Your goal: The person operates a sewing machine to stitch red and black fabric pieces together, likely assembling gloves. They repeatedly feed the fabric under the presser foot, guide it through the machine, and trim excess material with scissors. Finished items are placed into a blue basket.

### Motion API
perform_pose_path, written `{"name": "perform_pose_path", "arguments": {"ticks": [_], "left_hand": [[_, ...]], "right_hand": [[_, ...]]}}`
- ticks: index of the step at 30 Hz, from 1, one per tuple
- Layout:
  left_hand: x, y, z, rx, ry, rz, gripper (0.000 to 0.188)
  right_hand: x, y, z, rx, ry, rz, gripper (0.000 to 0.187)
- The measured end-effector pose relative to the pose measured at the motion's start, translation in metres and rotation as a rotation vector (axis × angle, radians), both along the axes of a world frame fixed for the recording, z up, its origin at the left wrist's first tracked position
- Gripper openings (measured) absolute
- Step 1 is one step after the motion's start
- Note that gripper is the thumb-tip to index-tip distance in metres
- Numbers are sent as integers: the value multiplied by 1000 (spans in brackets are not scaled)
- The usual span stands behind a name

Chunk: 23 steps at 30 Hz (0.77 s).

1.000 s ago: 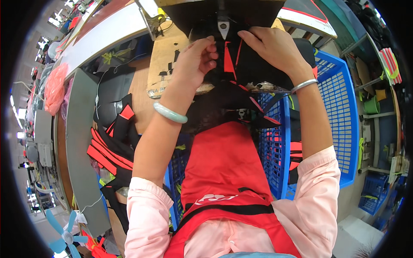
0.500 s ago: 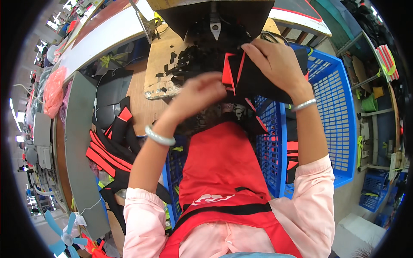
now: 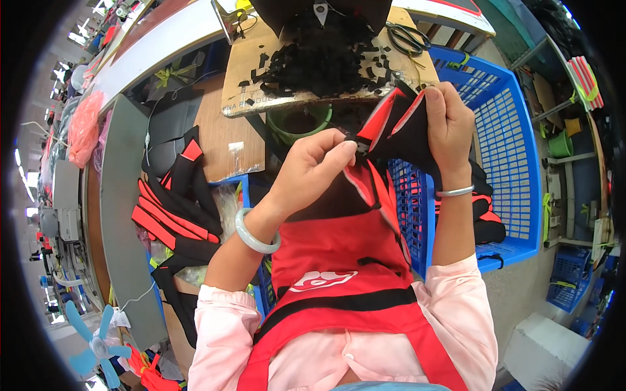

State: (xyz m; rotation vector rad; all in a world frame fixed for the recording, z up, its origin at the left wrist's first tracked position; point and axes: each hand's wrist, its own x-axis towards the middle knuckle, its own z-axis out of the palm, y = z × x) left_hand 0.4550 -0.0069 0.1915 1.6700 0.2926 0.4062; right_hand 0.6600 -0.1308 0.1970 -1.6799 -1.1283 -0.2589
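Black fabric pieces with coral-red panels, joined as one limp workpiece (image 3: 412,144), hang between my hands above my red apron (image 3: 326,244). My right hand (image 3: 450,127) is closed on the workpiece's upper right part, thumb on top. My left hand (image 3: 316,168) pinches its left edge between thumb and fingertips. What lies inside that pinch is mostly hidden. Part of the cloth drapes down toward my lap beside a blue basket. Just beyond my hands, black scraps (image 3: 319,68) are heaped on a wooden board (image 3: 244,98) under a dark machine (image 3: 280,13).
Black-handled scissors (image 3: 407,40) lie at the board's right. A large blue basket (image 3: 508,137) on the right holds black and red pieces. More black-and-red pieces (image 3: 173,218) are piled on the left. A green bucket (image 3: 300,125) stands beneath the board.
Both hands have come back from the machine toward my body, the right also moving outward with the workpiece. My left hand now pinches its edge. The scrap heap, scissors and bucket have come into clearer view.
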Motion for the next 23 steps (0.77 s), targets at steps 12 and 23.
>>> {"name": "perform_pose_path", "arguments": {"ticks": [12, 23], "left_hand": [[-17, -16, 20, -442, 22, 44, 31], [-44, -14, -12, 106, 499, -231, 28]], "right_hand": [[-28, -42, -44, 80, 39, -91, 27], [83, -196, -26, -233, -445, -306, 28]]}}
